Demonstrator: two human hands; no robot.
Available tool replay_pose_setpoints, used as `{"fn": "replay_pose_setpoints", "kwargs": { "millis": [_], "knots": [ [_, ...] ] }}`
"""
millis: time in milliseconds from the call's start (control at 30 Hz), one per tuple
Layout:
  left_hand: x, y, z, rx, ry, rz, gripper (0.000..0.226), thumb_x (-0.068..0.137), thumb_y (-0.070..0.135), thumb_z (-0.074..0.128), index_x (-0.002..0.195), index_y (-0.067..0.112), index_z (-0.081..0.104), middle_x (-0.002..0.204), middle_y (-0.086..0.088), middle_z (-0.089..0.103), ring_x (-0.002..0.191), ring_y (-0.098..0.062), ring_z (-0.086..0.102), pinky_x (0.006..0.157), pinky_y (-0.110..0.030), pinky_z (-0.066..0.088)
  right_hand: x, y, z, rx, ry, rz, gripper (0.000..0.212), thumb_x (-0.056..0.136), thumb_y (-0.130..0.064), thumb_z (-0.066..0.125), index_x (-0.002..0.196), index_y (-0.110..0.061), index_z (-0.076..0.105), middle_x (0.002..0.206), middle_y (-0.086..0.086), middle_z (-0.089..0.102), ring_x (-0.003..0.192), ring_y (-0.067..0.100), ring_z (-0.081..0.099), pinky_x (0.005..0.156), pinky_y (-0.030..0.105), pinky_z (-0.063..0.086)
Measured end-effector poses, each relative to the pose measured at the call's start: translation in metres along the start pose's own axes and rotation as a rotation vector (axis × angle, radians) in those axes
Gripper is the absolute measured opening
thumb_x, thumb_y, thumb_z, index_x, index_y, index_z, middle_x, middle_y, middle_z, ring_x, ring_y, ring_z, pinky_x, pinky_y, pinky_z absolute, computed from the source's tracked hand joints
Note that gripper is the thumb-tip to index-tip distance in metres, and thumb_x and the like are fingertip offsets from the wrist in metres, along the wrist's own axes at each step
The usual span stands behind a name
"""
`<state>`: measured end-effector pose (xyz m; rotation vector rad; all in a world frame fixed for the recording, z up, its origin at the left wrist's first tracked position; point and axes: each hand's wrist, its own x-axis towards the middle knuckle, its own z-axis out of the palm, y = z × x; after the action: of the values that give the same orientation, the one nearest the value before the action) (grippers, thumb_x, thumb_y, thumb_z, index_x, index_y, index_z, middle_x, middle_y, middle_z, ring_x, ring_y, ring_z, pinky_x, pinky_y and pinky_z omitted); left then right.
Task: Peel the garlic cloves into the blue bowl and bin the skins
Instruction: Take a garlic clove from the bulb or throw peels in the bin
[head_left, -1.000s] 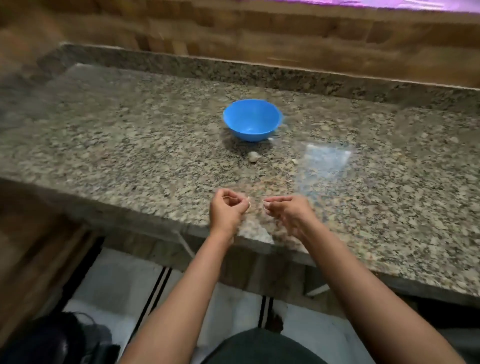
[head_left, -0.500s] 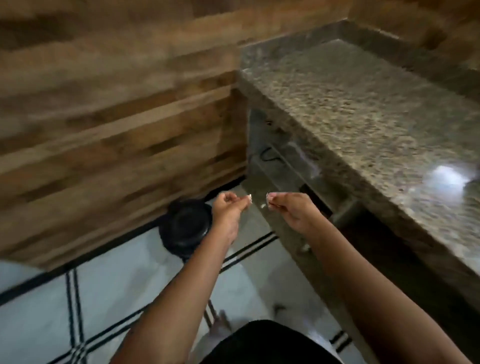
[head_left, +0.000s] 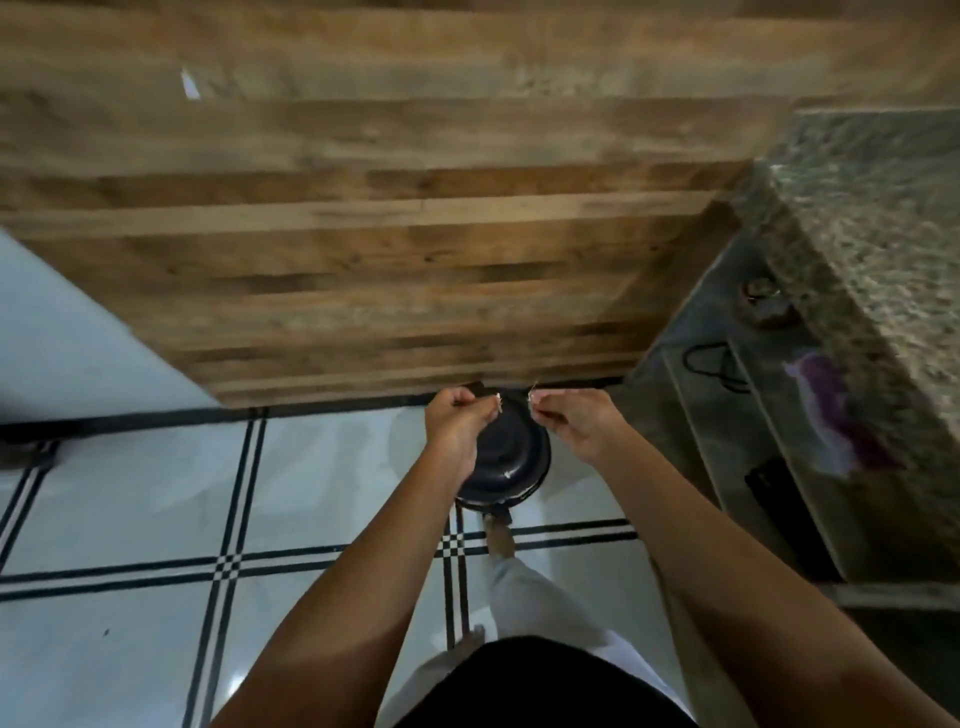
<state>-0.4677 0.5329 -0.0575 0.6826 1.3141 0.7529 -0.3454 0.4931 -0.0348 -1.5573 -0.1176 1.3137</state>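
Over the round black pedal bin (head_left: 511, 457), the left hand (head_left: 457, 434) and right hand (head_left: 576, 431) are each pinching pale papery garlic skin (head_left: 497, 400) at thumb and fingertips. The lid is looking shut, so the foot (head_left: 500, 538) should be pressing the pedal before they let go. The blue bowl is out of view.

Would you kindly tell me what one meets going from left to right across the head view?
Left hand pinching garlic skin → black bin → right hand, also pinching skin → granite counter.
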Motion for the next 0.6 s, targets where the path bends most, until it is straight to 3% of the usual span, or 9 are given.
{"fn": "replay_pose_setpoints", "kwargs": {
  "millis": [67, 200, 267, 367, 433, 533, 600],
  "knots": [
    [0.02, -0.002, 0.0, 0.047, 0.018, -0.033, 0.031, 0.078, -0.006, 0.068, 0.069, 0.015, 0.047, 0.069, -0.006, 0.057, 0.068, -0.017, 0.058, 0.078, -0.03, 0.052, 0.022, 0.0, 0.006, -0.022, 0.013, 0.027, 0.01, 0.083, 0.014, 0.058, 0.083, 0.005, 0.062, 0.078, 0.012, 0.06, 0.071, 0.017, 0.058, 0.06, 0.022, 0.054],
    [0.059, -0.018, 0.006, 0.097, 0.068, -0.13, 0.032, 0.077, -0.006, 0.069, 0.068, 0.015, 0.046, 0.071, -0.008, 0.055, 0.063, -0.016, 0.056, 0.064, -0.023, 0.05, 0.069, 0.011, 0.012, -0.076, 0.1, 0.113, 0.021, 0.083, 0.014, 0.057, 0.103, 0.018, 0.059, 0.078, 0.014, 0.059, 0.072, 0.022, 0.058, 0.087, 0.036, 0.05],
    [0.08, -0.031, 0.01, 0.132, 0.103, -0.193, 0.031, 0.076, -0.007, 0.068, 0.066, 0.015, 0.048, 0.074, -0.007, 0.054, 0.069, -0.019, 0.054, 0.07, -0.028, 0.049, 0.094, 0.021, 0.011, -0.08, 0.137, 0.164, 0.009, 0.083, 0.015, 0.055, 0.09, 0.015, 0.062, 0.074, 0.011, 0.057, 0.068, 0.02, 0.056, 0.091, 0.038, 0.049],
    [0.115, -0.052, 0.02, 0.165, 0.161, -0.271, 0.027, 0.075, -0.008, 0.066, 0.066, 0.013, 0.052, 0.069, -0.005, 0.055, 0.071, -0.021, 0.053, 0.073, -0.029, 0.047, 0.137, 0.038, 0.001, -0.14, 0.197, 0.232, 0.025, 0.082, 0.016, 0.054, 0.065, -0.001, 0.057, 0.071, 0.008, 0.055, 0.069, 0.021, 0.055, 0.097, 0.044, 0.047],
    [0.133, -0.061, 0.027, 0.197, 0.179, -0.291, 0.024, 0.077, -0.007, 0.064, 0.065, 0.012, 0.055, 0.067, -0.004, 0.056, 0.064, -0.018, 0.052, 0.067, -0.026, 0.046, 0.16, 0.045, -0.003, -0.169, 0.187, 0.258, 0.026, 0.084, 0.015, 0.051, 0.068, -0.006, 0.054, 0.073, 0.007, 0.054, 0.067, 0.017, 0.055, 0.092, 0.041, 0.051],
    [0.166, -0.071, 0.036, 0.177, 0.144, -0.309, 0.028, 0.086, -0.01, 0.052, 0.069, 0.01, 0.059, 0.072, -0.006, 0.059, 0.068, -0.019, 0.055, 0.07, -0.029, 0.048, 0.195, 0.055, -0.004, -0.144, 0.205, 0.277, 0.028, 0.087, 0.013, 0.045, 0.071, -0.009, 0.049, 0.075, 0.005, 0.051, 0.065, 0.014, 0.052, 0.07, 0.029, 0.052],
    [0.182, -0.076, 0.039, 0.112, 0.178, -0.355, 0.026, 0.09, -0.013, 0.045, 0.077, 0.001, 0.062, 0.077, -0.01, 0.059, 0.07, -0.022, 0.057, 0.071, -0.028, 0.05, 0.211, 0.061, -0.004, -0.154, 0.228, 0.263, 0.03, 0.088, 0.012, 0.045, 0.07, -0.012, 0.049, 0.074, 0.004, 0.05, 0.064, 0.013, 0.051, 0.068, 0.027, 0.05]
  ]
}}
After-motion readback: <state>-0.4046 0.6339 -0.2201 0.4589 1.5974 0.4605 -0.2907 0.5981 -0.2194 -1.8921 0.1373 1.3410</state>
